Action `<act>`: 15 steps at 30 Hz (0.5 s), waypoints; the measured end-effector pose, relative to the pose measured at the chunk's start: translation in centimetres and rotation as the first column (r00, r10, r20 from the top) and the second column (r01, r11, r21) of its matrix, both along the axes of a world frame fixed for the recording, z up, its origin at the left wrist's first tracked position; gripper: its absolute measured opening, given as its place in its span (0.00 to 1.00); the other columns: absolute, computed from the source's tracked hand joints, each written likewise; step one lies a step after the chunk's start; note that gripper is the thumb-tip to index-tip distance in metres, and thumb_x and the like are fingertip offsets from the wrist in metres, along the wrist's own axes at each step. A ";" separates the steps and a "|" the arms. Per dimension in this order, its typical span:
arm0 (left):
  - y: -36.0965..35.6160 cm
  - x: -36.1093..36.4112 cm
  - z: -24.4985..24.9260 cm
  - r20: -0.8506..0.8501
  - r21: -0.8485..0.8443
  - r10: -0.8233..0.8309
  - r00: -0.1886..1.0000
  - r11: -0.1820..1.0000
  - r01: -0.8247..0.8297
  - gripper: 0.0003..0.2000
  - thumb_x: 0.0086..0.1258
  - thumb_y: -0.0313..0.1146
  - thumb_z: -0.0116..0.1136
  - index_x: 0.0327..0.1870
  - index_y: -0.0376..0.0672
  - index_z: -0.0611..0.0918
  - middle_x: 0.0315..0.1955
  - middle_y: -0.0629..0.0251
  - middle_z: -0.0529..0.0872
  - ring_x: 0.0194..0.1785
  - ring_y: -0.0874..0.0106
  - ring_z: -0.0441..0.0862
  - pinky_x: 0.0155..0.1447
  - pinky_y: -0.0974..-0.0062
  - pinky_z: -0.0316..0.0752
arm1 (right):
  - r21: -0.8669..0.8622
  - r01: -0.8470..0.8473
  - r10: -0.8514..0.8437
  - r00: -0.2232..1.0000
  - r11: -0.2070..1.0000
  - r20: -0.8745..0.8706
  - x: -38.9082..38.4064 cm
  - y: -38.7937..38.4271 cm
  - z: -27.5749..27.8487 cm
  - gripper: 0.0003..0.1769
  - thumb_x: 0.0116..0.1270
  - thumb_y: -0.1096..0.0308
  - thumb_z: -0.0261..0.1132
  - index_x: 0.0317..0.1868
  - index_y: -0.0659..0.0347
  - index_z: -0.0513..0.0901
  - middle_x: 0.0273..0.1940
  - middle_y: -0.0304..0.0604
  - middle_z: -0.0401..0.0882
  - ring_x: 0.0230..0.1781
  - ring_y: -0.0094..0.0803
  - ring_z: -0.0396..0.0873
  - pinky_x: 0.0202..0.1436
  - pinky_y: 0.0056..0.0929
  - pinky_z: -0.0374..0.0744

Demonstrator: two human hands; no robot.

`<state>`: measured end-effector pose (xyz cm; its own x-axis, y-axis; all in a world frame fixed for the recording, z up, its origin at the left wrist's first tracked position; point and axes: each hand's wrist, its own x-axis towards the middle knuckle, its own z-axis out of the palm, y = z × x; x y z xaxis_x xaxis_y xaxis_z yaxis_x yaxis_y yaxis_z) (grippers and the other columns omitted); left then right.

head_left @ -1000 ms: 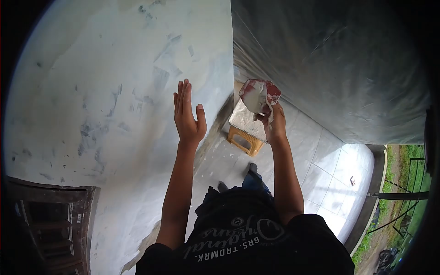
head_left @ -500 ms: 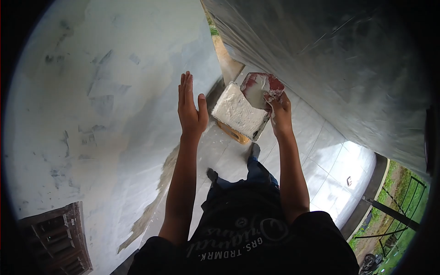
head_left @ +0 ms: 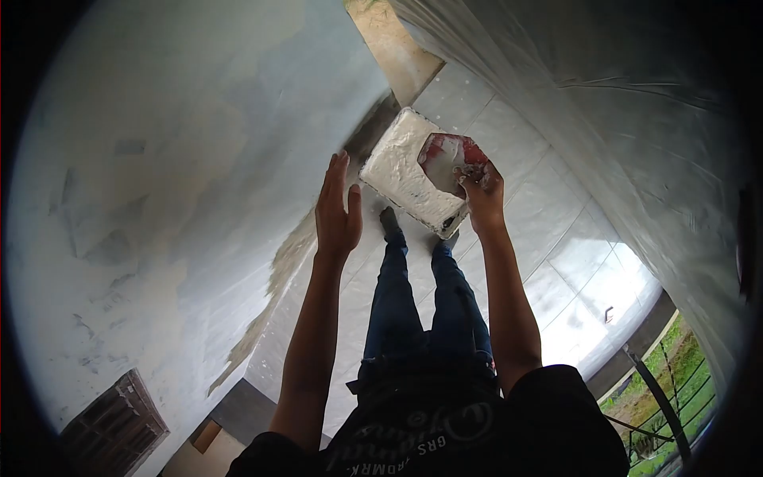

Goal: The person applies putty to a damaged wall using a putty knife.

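My left hand [head_left: 337, 213] is raised beside the wall on the left, fingers stretched out and close together, thumb apart, with nothing in it. My right hand [head_left: 483, 195] grips a red putty spreader [head_left: 445, 165] smeared with white paste, its fingertips coated too. Behind and below the spreader is a square container [head_left: 450, 229] filled with thick white putty [head_left: 405, 155]. The spreader overlaps the right side of the putty in this view. The container's near corner is dark and partly scraped bare.
A pale wall [head_left: 183, 175] with patchy coating fills the left side, with a brown wooden window [head_left: 119, 425] low down. Plastic sheeting [head_left: 636, 135] hangs along the right. Grey floor tiles [head_left: 524, 215] run between them, and my legs [head_left: 421, 310] stand there.
The view has tilted and my legs now show more fully. My left hand sits lower, nearer the container's left corner. The yellow support under the container has gone out of sight. The spreader stays in my right hand.
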<state>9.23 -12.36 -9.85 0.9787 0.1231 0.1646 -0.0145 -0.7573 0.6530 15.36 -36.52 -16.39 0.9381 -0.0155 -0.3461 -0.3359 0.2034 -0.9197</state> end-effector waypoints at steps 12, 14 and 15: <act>4.1 6.9 -19.0 -0.284 -0.136 -0.077 0.956 0.990 0.039 0.23 0.82 0.39 0.40 0.70 0.34 0.70 0.68 0.46 0.74 0.74 0.54 0.67 0.77 0.62 0.59 | 0.081 -0.003 0.030 0.945 0.997 -0.327 4.0 6.6 -20.8 0.11 0.67 0.72 0.65 0.47 0.67 0.82 0.39 0.42 0.83 0.36 0.29 0.84 0.38 0.32 0.87; 4.4 8.1 -21.2 -0.318 -0.157 -0.094 0.944 0.986 0.045 0.22 0.81 0.37 0.41 0.70 0.34 0.71 0.68 0.46 0.74 0.75 0.55 0.67 0.77 0.62 0.59 | -0.058 -0.083 0.063 0.957 0.995 -0.284 4.9 8.0 -24.4 0.11 0.65 0.74 0.65 0.48 0.67 0.82 0.39 0.42 0.83 0.35 0.27 0.82 0.39 0.31 0.86; 4.3 8.7 -22.2 -0.331 -0.177 -0.107 0.938 0.983 0.050 0.23 0.81 0.39 0.40 0.70 0.34 0.71 0.68 0.45 0.74 0.74 0.54 0.67 0.77 0.63 0.59 | -0.055 -0.076 0.057 0.955 0.996 -0.290 4.8 8.1 -26.3 0.11 0.65 0.74 0.65 0.48 0.67 0.82 0.39 0.42 0.83 0.35 0.27 0.82 0.39 0.31 0.86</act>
<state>17.92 -8.08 -32.08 0.9803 0.0408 -0.1932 0.1735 -0.6452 0.7440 20.21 -28.42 -42.66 0.7985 0.0119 -0.6019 -0.5990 0.1146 -0.7925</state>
